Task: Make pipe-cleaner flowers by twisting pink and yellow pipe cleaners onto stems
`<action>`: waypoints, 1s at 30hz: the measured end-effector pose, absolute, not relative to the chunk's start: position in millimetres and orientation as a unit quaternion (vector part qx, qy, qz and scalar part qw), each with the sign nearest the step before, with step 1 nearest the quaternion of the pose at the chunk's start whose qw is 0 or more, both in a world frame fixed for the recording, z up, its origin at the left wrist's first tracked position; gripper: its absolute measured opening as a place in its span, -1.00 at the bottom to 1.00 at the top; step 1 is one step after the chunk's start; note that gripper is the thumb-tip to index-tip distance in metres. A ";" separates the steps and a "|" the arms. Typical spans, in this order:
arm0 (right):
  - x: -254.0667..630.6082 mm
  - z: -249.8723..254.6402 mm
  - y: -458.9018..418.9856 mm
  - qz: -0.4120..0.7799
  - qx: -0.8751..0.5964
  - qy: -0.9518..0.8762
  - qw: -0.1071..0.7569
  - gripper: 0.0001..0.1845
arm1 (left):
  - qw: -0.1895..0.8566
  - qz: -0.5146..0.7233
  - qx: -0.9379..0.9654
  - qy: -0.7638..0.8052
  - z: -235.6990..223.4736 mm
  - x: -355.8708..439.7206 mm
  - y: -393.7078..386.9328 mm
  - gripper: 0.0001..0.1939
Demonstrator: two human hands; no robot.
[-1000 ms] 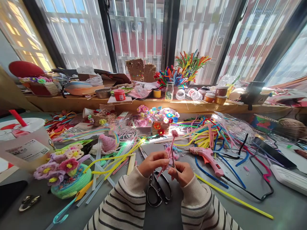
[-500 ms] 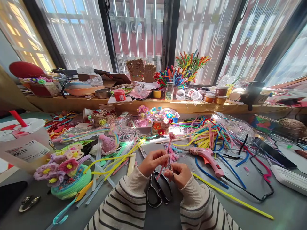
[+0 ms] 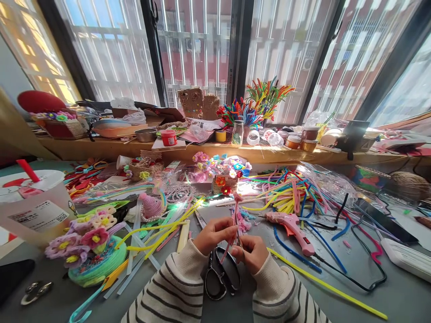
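Observation:
My left hand (image 3: 213, 234) and my right hand (image 3: 252, 252) meet over the grey table (image 3: 353, 300), both pinched on a pink pipe cleaner (image 3: 235, 213) that stands up between them, its curled tip pointing away from me. A thin dark wire seems to run beside it at my right fingers. Black scissors (image 3: 220, 273) lie flat just under my hands. Both sleeves are striped white and dark.
A pink glue gun (image 3: 292, 225) with a black cord lies right of my hands, beyond it a heap of coloured pipe cleaners (image 3: 286, 188). Left are yellow stems (image 3: 161, 226), a green yarn base with flowers (image 3: 90, 258) and a lidded drink cup (image 3: 32, 206). A cluttered wooden shelf (image 3: 202, 152) runs under the windows.
Both hands have sunk a little toward me with the pink pipe cleaner, and its top has tilted slightly left. The view has tipped down a bit.

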State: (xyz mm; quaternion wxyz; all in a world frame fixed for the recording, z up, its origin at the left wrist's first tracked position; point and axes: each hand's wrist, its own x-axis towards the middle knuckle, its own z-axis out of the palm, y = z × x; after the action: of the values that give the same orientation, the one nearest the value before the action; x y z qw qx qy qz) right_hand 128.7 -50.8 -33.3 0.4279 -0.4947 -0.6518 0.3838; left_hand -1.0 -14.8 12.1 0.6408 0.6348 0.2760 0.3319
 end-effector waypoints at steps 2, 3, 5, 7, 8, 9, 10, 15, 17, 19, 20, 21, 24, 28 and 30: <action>129.6 -34.7 -50.1 0.407 -0.471 -0.661 0.420 -0.44 | 0.652 0.317 0.633 0.271 11.4 -1.2 -15.2 -0.72; 130.0 -35.7 -49.6 0.410 -0.468 -0.661 0.419 -0.44 | 0.656 0.312 0.632 0.270 11.2 -1.3 -15.3 -0.72; 130.6 -37.8 -48.8 0.398 -0.481 -0.655 0.426 -0.45 | 0.656 0.310 0.633 0.271 11.1 -1.6 -15.0 -0.72; 130.6 -39.0 -48.6 0.372 -0.506 -0.646 0.434 -0.46 | 0.649 0.315 0.637 0.273 11.1 -2.0 -14.4 -0.71; 130.5 -38.9 -48.8 0.359 -0.516 -0.643 0.436 -0.47 | 0.645 0.317 0.640 0.273 11.1 -2.2 -14.1 -0.71; 130.2 -38.5 -49.1 0.352 -0.522 -0.642 0.437 -0.47 | 0.642 0.319 0.642 0.273 11.2 -2.3 -13.9 -0.70; 130.0 -37.6 -49.4 0.352 -0.523 -0.641 0.437 -0.47 | 0.640 0.320 0.643 0.273 11.2 -2.4 -13.9 -0.70; 130.8 -35.7 -49.1 0.410 -0.463 -0.658 0.430 -0.46 | 0.663 0.300 0.630 0.271 11.1 -1.5 -15.3 -0.69; 131.8 -39.3 -47.3 0.410 -0.465 -0.655 0.433 -0.45 | 0.671 0.295 0.623 0.273 11.4 -0.8 -15.4 -0.69; 132.5 -44.6 -45.3 0.398 -0.488 -0.641 0.438 -0.45 | 0.669 0.299 0.622 0.276 12.1 -0.5 -15.0 -0.69; 132.6 -46.8 -44.6 0.390 -0.501 -0.636 0.439 -0.46 | 0.666 0.301 0.623 0.278 12.4 -0.6 -14.7 -0.68; 132.3 -48.2 -44.3 0.383 -0.511 -0.632 0.439 -0.47 | 0.665 0.303 0.623 0.278 12.7 -0.8 -14.5 -0.68; 130.5 -44.7 -45.9 0.389 -0.507 -0.630 0.442 -0.46 | 0.667 0.304 0.621 0.278 12.8 -1.7 -14.5 -0.68; 129.2 -27.2 -51.0 0.428 -0.459 -0.629 0.458 -0.41 | 0.690 0.266 0.619 0.263 10.6 -1.4 -15.9 -0.69; 130.2 -20.7 -52.4 0.434 -0.464 -0.620 0.459 -0.40 | 0.698 0.243 0.625 0.253 9.1 -1.1 -16.1 -0.70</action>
State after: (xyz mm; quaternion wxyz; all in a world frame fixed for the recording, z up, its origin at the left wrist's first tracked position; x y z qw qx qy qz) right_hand 130.2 -52.4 -20.7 0.4594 -0.4643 -0.6205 0.4341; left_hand -1.1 -16.1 9.1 0.6980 0.6245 0.2526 0.2430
